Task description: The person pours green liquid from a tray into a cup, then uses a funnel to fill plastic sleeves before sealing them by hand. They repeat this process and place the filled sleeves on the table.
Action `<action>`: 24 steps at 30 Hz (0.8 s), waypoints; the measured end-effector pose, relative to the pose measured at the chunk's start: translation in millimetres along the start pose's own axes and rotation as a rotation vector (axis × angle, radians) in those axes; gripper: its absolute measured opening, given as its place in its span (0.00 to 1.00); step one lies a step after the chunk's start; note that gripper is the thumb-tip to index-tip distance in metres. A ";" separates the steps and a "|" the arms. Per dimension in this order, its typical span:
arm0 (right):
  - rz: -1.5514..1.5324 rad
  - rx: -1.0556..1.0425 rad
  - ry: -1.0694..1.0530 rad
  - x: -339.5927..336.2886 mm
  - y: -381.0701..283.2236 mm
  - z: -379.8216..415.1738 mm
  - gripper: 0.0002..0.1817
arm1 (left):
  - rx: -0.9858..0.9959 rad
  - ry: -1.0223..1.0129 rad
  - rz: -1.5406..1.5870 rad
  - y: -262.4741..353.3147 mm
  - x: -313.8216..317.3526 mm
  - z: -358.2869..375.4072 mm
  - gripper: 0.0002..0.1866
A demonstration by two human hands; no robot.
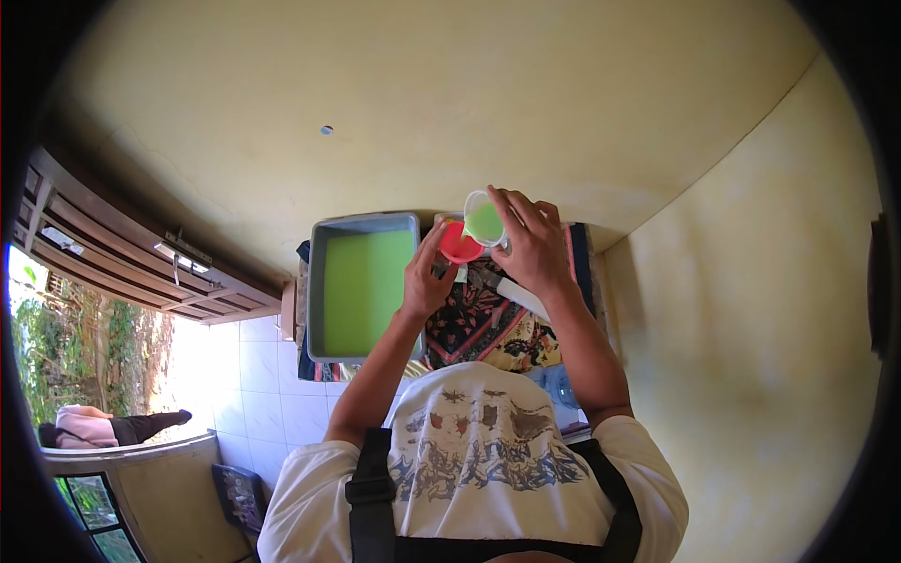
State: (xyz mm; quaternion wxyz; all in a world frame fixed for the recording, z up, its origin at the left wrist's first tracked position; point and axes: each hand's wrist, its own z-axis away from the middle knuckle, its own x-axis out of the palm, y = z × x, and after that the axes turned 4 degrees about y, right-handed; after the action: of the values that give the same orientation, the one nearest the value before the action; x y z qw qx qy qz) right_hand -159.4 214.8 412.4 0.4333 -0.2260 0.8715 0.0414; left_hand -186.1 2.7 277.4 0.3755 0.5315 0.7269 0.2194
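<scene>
My left hand (427, 280) is closed around a red funnel (457, 249), thumb and fingers at its side. A small pale piece shows just under it. Tilted over the funnel is a clear plastic cup (485, 220) of light green liquid, gripped by my right hand (531, 235). The cup's lower lip overlaps the funnel's rim, with green liquid at that edge. To the left of my left hand stands a grey rectangular tub (318, 291) holding the same green liquid. A dark patterned cloth (460, 324) lies beneath my hands.
A long pale flat object (522, 297) lies on the cloth beside my right forearm. Bluish clear plastic (559, 385) shows below that arm. The wall (450, 113) rises close behind the tub. At left are an open doorway, a person (94, 427) outside and a dark chair (239, 497).
</scene>
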 end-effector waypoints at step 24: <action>0.007 -0.025 0.041 0.1 -12.5 -1.3 0.49 | -0.064 -0.035 0.067 -0.9 -9.2 4.4 0.43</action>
State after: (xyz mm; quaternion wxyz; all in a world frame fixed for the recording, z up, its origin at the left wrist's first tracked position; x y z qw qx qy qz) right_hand -155.1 203.2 414.6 0.4122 -0.2290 0.8805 0.0490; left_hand -181.8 -6.6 276.9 0.3975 0.5471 0.6945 0.2458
